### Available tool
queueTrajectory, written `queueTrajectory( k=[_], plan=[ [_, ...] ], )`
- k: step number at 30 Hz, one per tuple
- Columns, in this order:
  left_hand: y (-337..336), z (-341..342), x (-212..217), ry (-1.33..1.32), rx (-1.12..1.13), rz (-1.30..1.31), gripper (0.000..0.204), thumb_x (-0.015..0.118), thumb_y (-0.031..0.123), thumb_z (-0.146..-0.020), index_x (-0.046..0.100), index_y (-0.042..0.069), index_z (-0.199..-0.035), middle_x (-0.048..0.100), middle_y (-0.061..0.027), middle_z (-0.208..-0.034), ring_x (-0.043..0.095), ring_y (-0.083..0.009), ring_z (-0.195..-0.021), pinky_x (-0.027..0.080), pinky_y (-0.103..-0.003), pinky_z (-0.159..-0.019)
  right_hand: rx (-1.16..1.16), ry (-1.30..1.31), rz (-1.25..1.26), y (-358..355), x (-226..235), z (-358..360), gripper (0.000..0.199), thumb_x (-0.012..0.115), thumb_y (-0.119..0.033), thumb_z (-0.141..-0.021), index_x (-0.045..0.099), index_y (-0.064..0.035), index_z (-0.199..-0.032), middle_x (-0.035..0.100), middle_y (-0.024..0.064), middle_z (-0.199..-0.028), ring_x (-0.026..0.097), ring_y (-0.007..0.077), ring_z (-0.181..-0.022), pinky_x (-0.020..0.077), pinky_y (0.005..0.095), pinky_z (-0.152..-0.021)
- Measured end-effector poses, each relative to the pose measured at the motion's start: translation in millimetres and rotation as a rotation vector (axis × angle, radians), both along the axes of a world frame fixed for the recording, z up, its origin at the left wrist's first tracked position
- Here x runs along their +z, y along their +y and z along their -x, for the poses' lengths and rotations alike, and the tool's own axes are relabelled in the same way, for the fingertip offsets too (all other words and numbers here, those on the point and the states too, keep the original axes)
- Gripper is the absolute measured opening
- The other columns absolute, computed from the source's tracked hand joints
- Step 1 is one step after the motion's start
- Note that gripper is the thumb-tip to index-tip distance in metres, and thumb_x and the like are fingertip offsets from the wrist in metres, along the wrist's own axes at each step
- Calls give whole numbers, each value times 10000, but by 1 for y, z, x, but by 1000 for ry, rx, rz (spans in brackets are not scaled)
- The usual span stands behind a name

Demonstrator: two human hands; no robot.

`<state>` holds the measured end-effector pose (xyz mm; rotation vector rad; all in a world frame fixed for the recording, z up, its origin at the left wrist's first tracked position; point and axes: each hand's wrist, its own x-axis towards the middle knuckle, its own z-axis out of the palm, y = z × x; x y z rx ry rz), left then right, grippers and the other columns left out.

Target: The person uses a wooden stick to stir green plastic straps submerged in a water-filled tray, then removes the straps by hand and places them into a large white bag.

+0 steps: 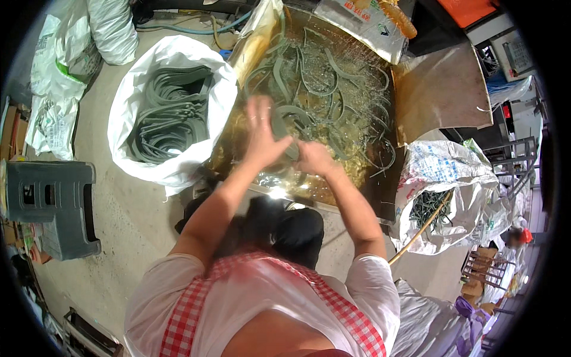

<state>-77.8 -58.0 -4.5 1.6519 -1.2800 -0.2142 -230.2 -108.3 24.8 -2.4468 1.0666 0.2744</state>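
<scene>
Over a metal tank of bubbling water [380,178] my left hand [262,134] is slightly blurred, with its fingers stretched out and apart. It is beside a curled grey-green flat strip [281,126], probably rubber. My right hand [313,158] is closed at the lower end of that strip, fingers bent around it. More long grey-green strips [336,71] lie loose and twisted in the water. Left of the tank, a white woven sack [122,128] stands open with its rim rolled back. Inside it are neatly curved stacks of similar strips [172,110].
A second white sack [470,220] with thin dark green scraps [429,208] stands at the right, a wooden stick [419,232] leaning on it. A bent brown sheet [443,89] flanks the tank. Grey plastic stools [59,202] stand at the left, below full sacks [56,89].
</scene>
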Motion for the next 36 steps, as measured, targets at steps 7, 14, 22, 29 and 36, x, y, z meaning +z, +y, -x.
queueTrajectory(
  k=[7, 14, 22, 29, 36],
  plan=[
    [5, -6, 38, -141, -665, -878, 607, 675, 419, -706, 541, 56, -1174, 627, -114, -1040, 584, -249, -988, 388, -416, -966, 515, -163, 416, -33, 41, -6, 249, 603, -131, -689, 593, -114, -937, 587, 56, -811, 563, 223, -881, 352, 381, -852],
    [3, -20, 12, 1026, -892, -445, 358, 697, 129, -730, 560, -13, -1028, 633, -93, -916, 607, -155, -833, 484, -290, -772, 359, -539, 697, -45, 54, -38, 349, 614, -29, -675, 549, -68, -1016, 583, 93, -1044, 488, 235, -1108, 333, 363, -921],
    [11, -48, 14, 1291, -535, -274, 199, 595, 43, -809, 525, -21, -984, 580, -80, -765, 577, -153, -614, 476, -261, -559, -640, -618, -156, 11, -57, 30, 287, 557, -215, -859, 545, -7, -1057, 591, 144, -1039, 586, 205, -909, 474, 333, -774],
    [20, -60, 21, 1152, -652, -229, 252, 581, 107, -806, 484, 2, -1013, 503, -46, -679, 467, -114, -521, 367, -233, -466, -1279, -1079, -1280, 22, -136, 49, 634, 356, -543, -910, 440, 30, -1167, 566, 116, -976, 571, 225, -783, 501, 354, -706],
    [34, -61, 42, 928, -703, -505, 566, 654, 190, -600, 543, -45, -1103, 512, -26, -595, 420, -94, -427, 321, -240, -405, -1685, -1983, -1334, -16, -153, 49, 726, 397, -639, -840, 425, 21, -1141, 504, 161, -1025, 511, 292, -951, 468, 430, -838]
  ],
)
